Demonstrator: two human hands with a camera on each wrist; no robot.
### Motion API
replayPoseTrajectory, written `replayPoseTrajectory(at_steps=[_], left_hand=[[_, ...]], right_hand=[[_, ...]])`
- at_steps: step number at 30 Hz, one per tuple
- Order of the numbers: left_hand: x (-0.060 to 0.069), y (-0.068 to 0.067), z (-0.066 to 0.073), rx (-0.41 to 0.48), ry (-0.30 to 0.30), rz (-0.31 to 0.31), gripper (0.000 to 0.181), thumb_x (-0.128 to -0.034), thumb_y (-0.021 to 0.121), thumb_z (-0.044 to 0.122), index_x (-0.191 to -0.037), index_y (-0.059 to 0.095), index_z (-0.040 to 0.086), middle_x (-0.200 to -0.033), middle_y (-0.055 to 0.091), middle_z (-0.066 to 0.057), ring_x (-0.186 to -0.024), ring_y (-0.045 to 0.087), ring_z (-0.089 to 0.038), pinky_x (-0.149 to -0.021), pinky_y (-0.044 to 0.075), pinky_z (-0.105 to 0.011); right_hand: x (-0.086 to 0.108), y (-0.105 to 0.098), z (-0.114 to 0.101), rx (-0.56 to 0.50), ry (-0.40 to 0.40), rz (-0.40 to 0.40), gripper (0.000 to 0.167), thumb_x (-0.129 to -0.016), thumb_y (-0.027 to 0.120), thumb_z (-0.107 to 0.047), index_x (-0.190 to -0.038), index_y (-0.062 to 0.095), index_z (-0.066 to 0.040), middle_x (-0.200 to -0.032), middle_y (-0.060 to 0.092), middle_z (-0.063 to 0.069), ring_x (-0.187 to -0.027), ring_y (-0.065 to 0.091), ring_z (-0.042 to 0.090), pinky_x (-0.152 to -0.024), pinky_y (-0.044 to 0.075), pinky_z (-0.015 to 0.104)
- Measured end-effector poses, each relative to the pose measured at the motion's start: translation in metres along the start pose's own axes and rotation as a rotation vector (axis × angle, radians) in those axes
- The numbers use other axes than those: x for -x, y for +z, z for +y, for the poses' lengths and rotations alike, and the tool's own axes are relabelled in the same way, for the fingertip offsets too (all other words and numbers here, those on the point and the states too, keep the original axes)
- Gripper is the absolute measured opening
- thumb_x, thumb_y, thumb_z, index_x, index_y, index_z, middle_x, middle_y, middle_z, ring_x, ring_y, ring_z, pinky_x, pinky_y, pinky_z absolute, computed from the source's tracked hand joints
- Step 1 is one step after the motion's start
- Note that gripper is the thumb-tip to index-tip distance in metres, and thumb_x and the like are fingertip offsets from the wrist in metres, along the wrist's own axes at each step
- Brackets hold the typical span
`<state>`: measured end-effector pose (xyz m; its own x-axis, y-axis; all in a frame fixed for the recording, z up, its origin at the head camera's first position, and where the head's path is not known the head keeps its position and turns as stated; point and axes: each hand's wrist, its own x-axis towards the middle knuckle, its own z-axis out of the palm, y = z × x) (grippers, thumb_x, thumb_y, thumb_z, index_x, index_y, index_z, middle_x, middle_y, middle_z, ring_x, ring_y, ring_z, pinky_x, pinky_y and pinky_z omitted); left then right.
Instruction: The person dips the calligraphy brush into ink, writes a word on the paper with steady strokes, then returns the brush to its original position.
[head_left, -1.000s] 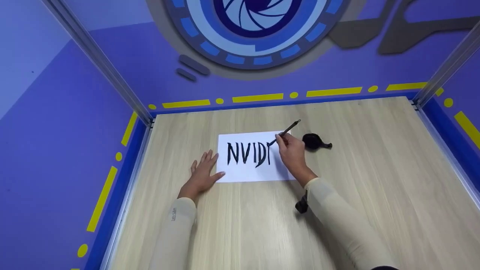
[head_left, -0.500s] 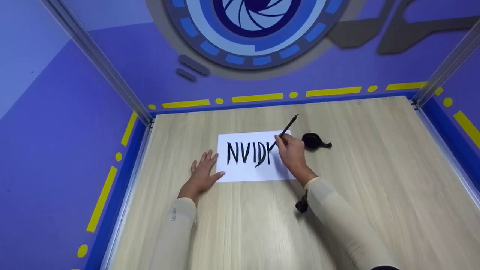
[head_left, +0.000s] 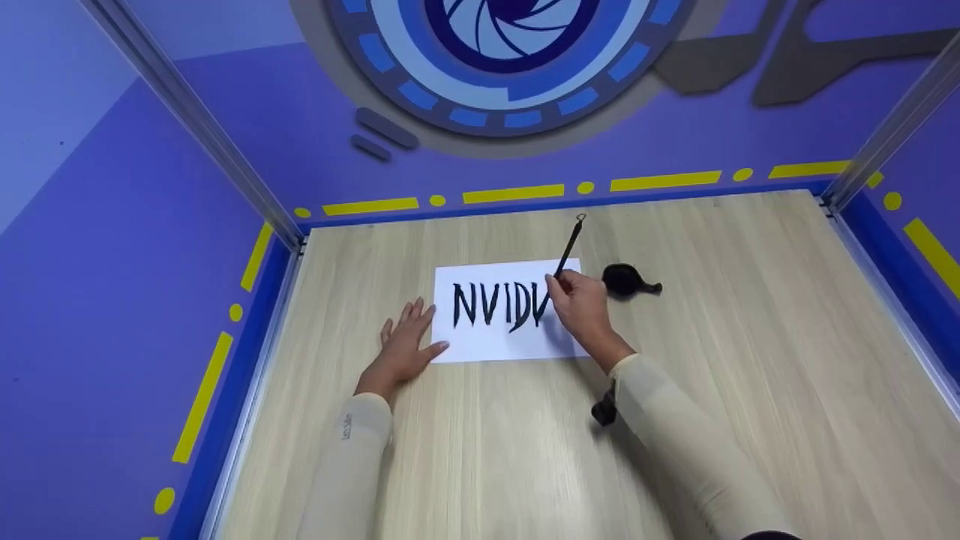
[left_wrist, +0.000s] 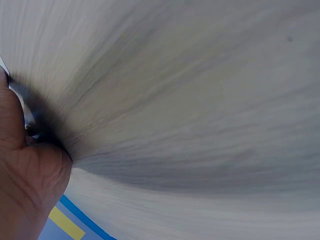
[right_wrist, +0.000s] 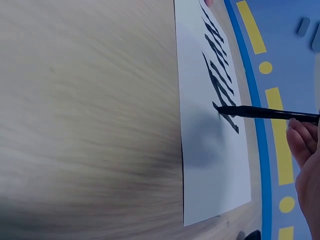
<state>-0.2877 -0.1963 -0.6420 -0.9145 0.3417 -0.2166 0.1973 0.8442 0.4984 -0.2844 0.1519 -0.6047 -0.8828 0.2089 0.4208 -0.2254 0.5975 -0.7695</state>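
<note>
A white sheet of paper (head_left: 480,348) lies on the wooden table with black brushed letters (head_left: 491,304) reading "NVID" and a further V-like mark. My right hand (head_left: 583,309) pinches a dark writing brush (head_left: 570,247), its looped end pointing up and away. The hand hides the brush tip in the head view. In the right wrist view, the brush (right_wrist: 265,112) meets the paper (right_wrist: 207,195) with its tip on a black stroke. At the sheet's left edge my left hand (head_left: 405,346) rests with fingers spread, its thumb over the lower left corner.
Right of the paper sits a small black ink dish (head_left: 621,281) with a short handle. A black device (head_left: 604,410) is on the right wrist. Blue-purple walls (head_left: 247,150) with yellow marks border the wooden table (head_left: 495,450) at the back and sides.
The brush tip has moved down and toward me, and the brush has tipped more upright. A slanting stroke has grown beside the last vertical one. My left hand has stayed put.
</note>
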Motion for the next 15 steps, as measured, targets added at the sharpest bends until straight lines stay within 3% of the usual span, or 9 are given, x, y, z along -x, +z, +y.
replayPoseTrajectory(at_steps=[6, 15], left_hand=[[0.002, -0.001, 0.002, 0.002, -0.001, 0.001, 0.081, -0.1071, 0.059, 0.052, -0.173, 0.021, 0.022, -0.184, 0.003, -0.006, -0.172, -0.003, -0.032, -0.135, -0.008, -0.063], [0.000, 0.001, 0.000, 0.005, -0.006, -0.002, 0.082, -0.1068, 0.059, 0.053, -0.173, 0.020, 0.023, -0.184, 0.002, -0.004, -0.172, -0.004, -0.031, -0.135, -0.010, -0.063]], right_hand=[[0.003, -0.003, -0.004, 0.000, 0.017, -0.040, 0.024, -0.098, 0.074, -0.016, -0.080, 0.076, -0.001, -0.069, 0.073, 0.012, -0.062, 0.058, 0.019, -0.060, 0.046, 0.029], [-0.005, -0.018, -0.013, -0.111, 0.024, 0.060, 0.027, -0.099, 0.075, -0.016, -0.076, 0.073, -0.002, -0.070, 0.076, 0.011, -0.063, 0.067, 0.015, -0.057, 0.046, 0.016]])
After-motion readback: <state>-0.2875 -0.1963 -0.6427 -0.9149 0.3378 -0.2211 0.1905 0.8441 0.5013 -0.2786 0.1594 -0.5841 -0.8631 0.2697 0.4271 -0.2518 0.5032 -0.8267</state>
